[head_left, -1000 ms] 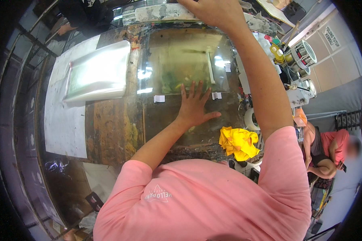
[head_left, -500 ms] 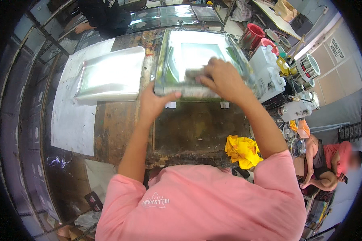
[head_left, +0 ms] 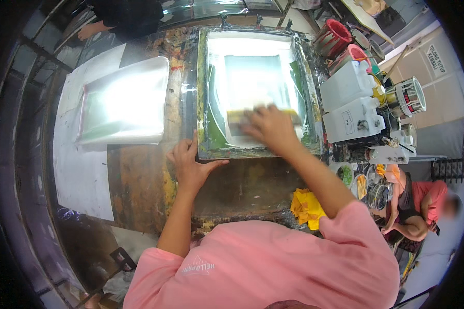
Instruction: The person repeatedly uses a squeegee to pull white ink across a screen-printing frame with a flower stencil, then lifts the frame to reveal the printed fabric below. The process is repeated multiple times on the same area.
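Squeegee (head_left: 265, 115) work is where you are now: your right hand (head_left: 271, 129) is curled down over its handle, fingers pressed together along the top, with the blade lying across the mesh near the front edge of the screen frame (head_left: 203, 92). Your left hand (head_left: 191, 165) lies flat and spread on the near left corner of that frame, thumb along its front rail, pinching nothing. The frame sits on the stained printing table (head_left: 139, 180), with green ink pooled along its left and front inner edges. Trouble, as I judge it, would come from the frame shifting: if your left palm lets up while the blade is under load, the screen could skate on the slick table and smear the print. Uneven pressure across the blade could leave streaks, and the pooled ink may flood over the near rail. Jugs (head_left: 348, 100) and paint cans (head_left: 335, 36) crowd just beside the frame's right side, so a wide elbow swing could knock them. A yellow rag (head_left: 307, 206) lies near your right arm at the table's front edge, and a second screen (head_left: 121, 103) rests well apart to the left.
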